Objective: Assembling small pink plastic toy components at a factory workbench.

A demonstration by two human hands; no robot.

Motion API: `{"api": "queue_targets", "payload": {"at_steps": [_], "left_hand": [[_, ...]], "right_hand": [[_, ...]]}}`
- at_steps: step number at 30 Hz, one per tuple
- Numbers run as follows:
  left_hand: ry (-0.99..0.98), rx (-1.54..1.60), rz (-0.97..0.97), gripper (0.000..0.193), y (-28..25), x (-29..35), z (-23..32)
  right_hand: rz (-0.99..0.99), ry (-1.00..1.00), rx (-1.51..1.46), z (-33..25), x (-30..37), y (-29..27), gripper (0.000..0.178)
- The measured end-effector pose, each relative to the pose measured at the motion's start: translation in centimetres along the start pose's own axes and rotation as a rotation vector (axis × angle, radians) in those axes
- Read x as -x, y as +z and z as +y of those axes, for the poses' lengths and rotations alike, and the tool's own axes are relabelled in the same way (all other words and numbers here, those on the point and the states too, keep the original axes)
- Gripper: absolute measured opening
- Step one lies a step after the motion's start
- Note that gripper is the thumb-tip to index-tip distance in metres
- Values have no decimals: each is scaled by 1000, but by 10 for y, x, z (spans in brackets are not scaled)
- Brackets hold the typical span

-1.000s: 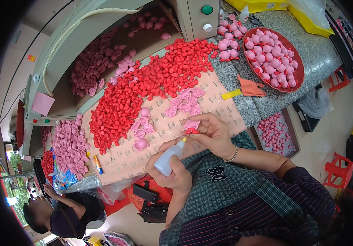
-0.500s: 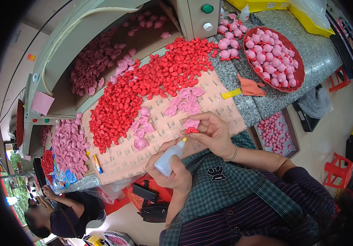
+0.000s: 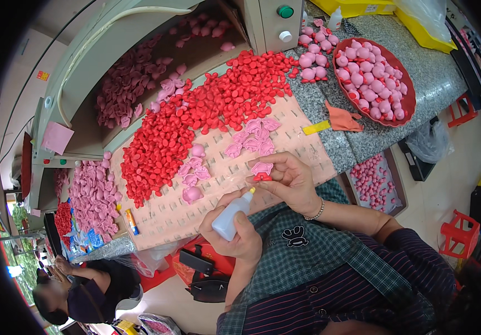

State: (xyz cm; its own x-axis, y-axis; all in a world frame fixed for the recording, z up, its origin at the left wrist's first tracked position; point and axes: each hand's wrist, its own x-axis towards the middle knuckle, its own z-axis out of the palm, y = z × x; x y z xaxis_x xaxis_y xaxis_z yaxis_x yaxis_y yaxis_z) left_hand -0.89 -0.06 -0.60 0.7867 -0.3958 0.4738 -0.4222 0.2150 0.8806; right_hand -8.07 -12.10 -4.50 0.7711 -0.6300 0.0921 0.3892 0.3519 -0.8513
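Note:
My left hand (image 3: 235, 233) is closed round a translucent squeeze bottle (image 3: 229, 220) with a yellow tip. The bottle is tilted, its tip beside the small red piece (image 3: 261, 177) in my other hand. Between the fingertips of my right hand (image 3: 288, 184) is a pink moulded piece (image 3: 261, 167), hollow side showing, with the red piece against its lower edge. Whether the tip touches it I cannot tell. On the peach mat (image 3: 224, 162) just beyond lie several loose pink pieces (image 3: 255, 135) and a second small group (image 3: 193, 171).
A long heap of small red pieces (image 3: 196, 117) runs along the mat's far side, before a grey machine opening. At the right stands a red bowl (image 3: 410, 106) of pink figures. A glue tube (image 3: 132, 222) lies at the left; beyond it works another person (image 3: 87, 290).
Both hands stay nearly in place. The bottle has shifted very slightly right, its tip still beside the red piece.

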Motion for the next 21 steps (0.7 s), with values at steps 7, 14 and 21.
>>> {"api": "queue_targets", "payload": {"at_steps": [7, 14, 21], "left_hand": [[-18, 7, 20, 26, -2, -1, 2], [-398, 270, 391, 35, -9, -15, -15], [-645, 604, 248, 34, -23, -27, -38]], "right_hand": [[-2, -11, -16, 0, 0, 1, 42], [-2, 22, -7, -3, 0, -2, 45], [-75, 149, -73, -10, 0, -4, 47]]}}
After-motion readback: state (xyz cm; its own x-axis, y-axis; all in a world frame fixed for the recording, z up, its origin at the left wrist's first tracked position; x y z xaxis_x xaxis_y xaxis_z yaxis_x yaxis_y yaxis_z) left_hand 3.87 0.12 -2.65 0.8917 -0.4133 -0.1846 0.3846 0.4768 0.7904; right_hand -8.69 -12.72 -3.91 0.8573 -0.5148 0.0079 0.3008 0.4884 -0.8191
